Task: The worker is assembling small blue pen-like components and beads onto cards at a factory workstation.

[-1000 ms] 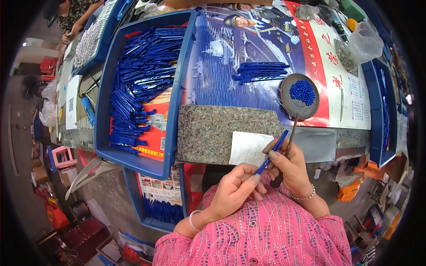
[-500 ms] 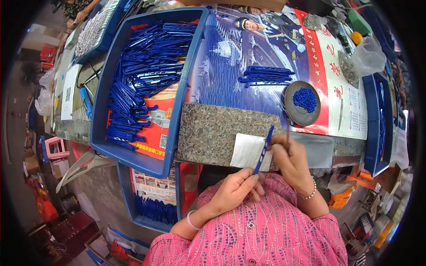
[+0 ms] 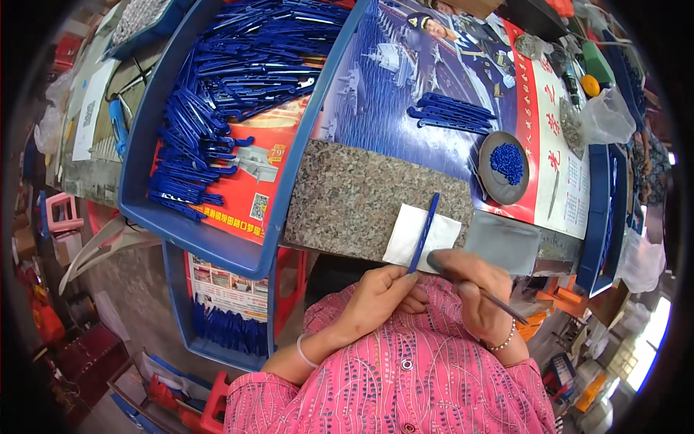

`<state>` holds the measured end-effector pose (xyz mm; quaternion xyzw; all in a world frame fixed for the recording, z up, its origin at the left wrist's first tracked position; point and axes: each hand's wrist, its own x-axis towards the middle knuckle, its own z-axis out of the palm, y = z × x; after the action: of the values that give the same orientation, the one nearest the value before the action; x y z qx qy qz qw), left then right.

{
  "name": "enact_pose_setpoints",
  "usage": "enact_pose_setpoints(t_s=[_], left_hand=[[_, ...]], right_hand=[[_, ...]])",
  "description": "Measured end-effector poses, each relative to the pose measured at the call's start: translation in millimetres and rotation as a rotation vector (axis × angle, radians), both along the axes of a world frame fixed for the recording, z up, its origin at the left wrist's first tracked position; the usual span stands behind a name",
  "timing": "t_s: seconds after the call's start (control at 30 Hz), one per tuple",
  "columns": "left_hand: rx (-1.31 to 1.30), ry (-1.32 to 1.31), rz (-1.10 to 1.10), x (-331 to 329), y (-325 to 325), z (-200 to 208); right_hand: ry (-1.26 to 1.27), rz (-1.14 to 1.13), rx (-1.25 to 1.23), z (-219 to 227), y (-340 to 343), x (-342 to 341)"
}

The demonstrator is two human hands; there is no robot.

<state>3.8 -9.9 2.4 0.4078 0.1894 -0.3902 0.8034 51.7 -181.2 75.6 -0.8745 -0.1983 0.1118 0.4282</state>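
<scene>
My left hand is closed on the lower end of a long, slim blue plastic strip. The strip points away from me across a folded white paper, which lies at the front edge of a speckled granite slab. Beside the paper, my right hand is curled round a thin dark rod-shaped tool. One end of the tool sticks out towards the lower right; a dark rounded part shows by the fingertips. What kind of tool it is I cannot make out.
A large blue tray heaped with similar blue strips stands at left. Beyond the slab lies a short row of strips. A round grey dish holds small blue pieces. Another blue tray stands at right, and one sits lower left.
My right hand has turned and moved down to the right, so its tool now points lower right instead of up. The blue strip now lies over the paper. The head view has shifted.
</scene>
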Motion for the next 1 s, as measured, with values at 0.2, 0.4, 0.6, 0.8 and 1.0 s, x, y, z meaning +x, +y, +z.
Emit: enact_pose_setpoints(t_s=[0.2,0.4,0.6,0.8,1.0], left_hand=[[0.044,-0.076,0.043,-6,5,1],[0.015,-0.119,-0.017,0,-1,-3],[-0.017,-0.037,0.021,-2,2,-5],[0.023,-0.128,-0.010,3,-2,4],[-0.006,-0.034,-0.059,4,8,8]], right_hand=[[0.272,0.477,-0.450,34,43,29],[0.007,0.135,0.088,-10,16,11],[-0.047,0.001,0.176,9,5,7],[-0.136,0.255,-0.251,9,9,4],[-0.117,0.049,-0.027,-11,-4,19]])
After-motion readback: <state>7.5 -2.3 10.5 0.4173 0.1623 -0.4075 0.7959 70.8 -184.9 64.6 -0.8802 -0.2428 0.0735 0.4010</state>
